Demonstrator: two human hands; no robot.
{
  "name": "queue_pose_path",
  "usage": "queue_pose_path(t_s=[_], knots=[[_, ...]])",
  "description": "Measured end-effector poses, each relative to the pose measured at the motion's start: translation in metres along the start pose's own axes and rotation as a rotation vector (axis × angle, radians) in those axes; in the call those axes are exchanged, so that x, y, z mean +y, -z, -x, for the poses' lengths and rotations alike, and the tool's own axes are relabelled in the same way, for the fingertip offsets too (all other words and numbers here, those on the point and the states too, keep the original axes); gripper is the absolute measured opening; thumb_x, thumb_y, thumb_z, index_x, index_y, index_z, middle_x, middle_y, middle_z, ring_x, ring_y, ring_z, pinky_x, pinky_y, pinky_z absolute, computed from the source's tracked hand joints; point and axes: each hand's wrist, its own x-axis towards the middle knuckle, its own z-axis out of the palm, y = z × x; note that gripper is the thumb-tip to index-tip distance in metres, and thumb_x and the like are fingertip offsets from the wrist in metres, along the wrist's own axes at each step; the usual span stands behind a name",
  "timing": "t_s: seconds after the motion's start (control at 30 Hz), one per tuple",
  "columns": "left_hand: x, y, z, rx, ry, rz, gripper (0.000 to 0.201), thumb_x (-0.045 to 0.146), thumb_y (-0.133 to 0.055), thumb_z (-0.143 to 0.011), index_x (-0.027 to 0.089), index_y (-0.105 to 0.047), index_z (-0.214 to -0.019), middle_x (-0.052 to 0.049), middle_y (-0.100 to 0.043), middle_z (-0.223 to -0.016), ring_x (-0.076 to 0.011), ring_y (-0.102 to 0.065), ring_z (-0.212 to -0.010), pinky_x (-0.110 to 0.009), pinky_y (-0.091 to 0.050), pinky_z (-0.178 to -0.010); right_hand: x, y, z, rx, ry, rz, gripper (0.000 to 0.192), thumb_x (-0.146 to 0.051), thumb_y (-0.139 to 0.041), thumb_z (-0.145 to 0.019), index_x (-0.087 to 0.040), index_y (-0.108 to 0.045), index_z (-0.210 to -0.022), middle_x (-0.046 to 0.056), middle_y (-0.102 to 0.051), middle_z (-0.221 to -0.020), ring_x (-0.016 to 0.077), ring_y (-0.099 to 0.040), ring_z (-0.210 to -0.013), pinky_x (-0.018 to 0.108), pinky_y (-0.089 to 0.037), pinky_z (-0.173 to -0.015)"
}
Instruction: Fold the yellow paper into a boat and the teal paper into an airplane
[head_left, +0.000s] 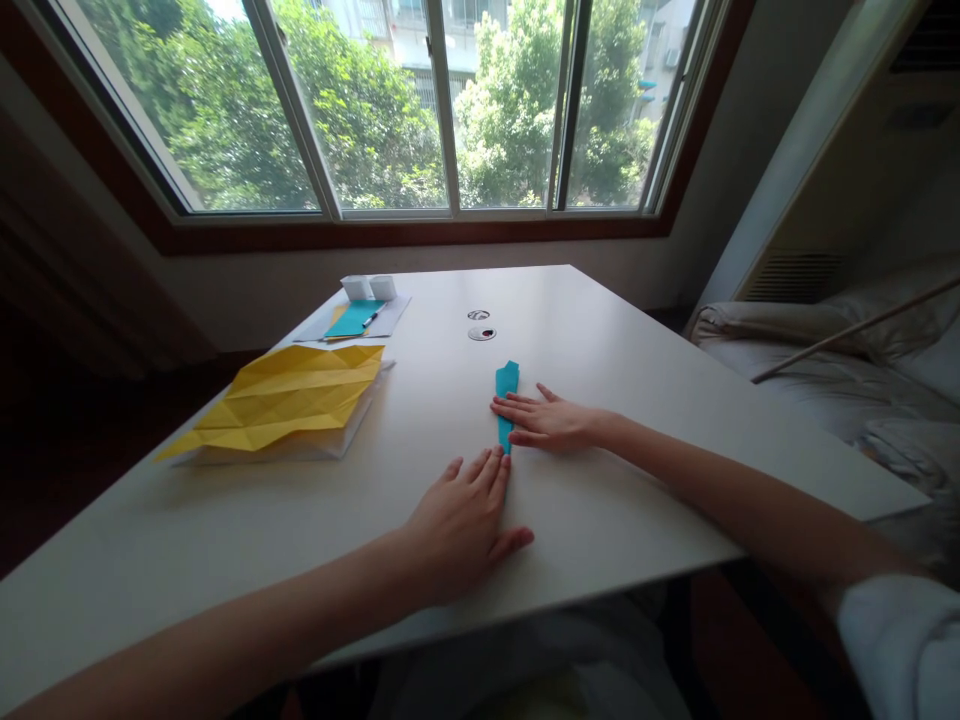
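A narrow folded strip of teal paper (507, 383) lies lengthwise on the white table (637, 350). My right hand (551, 420) lies flat across the strip's middle, fingers spread and pointing left, pressing it down. My left hand (461, 520) rests palm down on the near end of the strip, fingers together and pointing away from me, covering that end. Only the far end of the strip shows beyond my right hand.
A large creased yellow paper sheet (289, 400) lies at the left on white sheets. Behind it are a teal sheet with a pen (352, 318) and two small white boxes (369, 287). Two round cable holes (481, 333) sit mid-table. A bed (847, 370) stands at right.
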Motion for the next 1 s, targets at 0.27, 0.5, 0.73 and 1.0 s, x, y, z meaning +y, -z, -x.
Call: queue_pose_path(t_s=[0.27, 0.5, 0.73, 1.0], knots=[[0.000, 0.002, 0.001, -0.008, 0.013, -0.019, 0.071, 0.056, -0.021, -0.087, 0.005, -0.031, -0.135, -0.020, -0.027, -0.140, -0.0308, -0.025, -0.130, -0.046, -0.026, -0.102, 0.026, 0.011, -0.024, -0.014, -0.109, 0.055, 0.070, -0.063, -0.020, -0.084, -0.024, -0.008, -0.141, 0.004, -0.010, -0.148, 0.0241, -0.008, -0.135, 0.054, 0.011, -0.103], [0.000, 0.001, 0.001, 0.027, 0.013, -0.041, 0.069, 0.056, -0.021, -0.087, 0.007, -0.033, -0.135, -0.019, -0.029, -0.140, -0.0301, -0.028, -0.129, -0.046, -0.026, -0.102, 0.040, 0.021, -0.038, -0.016, -0.164, 0.057, 0.070, -0.064, -0.017, -0.084, -0.025, -0.007, -0.141, 0.003, -0.009, -0.148, 0.0236, -0.007, -0.135, 0.054, 0.008, -0.104], [-0.002, 0.016, 0.003, 0.044, 0.032, -0.110, 0.062, 0.052, -0.023, -0.089, 0.006, -0.045, -0.126, -0.022, -0.045, -0.128, -0.0317, -0.043, -0.117, -0.049, -0.035, -0.092, 0.039, 0.015, -0.024, 0.035, -0.191, 0.141, 0.071, -0.063, -0.020, -0.084, -0.023, -0.010, -0.142, 0.006, -0.012, -0.147, 0.0256, -0.011, -0.135, 0.053, 0.003, -0.106], [-0.048, 0.040, -0.004, -0.015, 0.078, -0.130, 0.041, 0.042, -0.030, -0.090, 0.017, -0.062, -0.087, -0.011, -0.065, -0.087, -0.0251, -0.058, -0.086, -0.037, -0.043, -0.073, 0.032, 0.021, 0.021, 0.080, -0.302, 0.208, 0.066, -0.063, -0.027, -0.082, -0.027, -0.030, -0.137, 0.010, -0.033, -0.140, 0.0340, -0.031, -0.126, 0.063, -0.003, -0.100]])
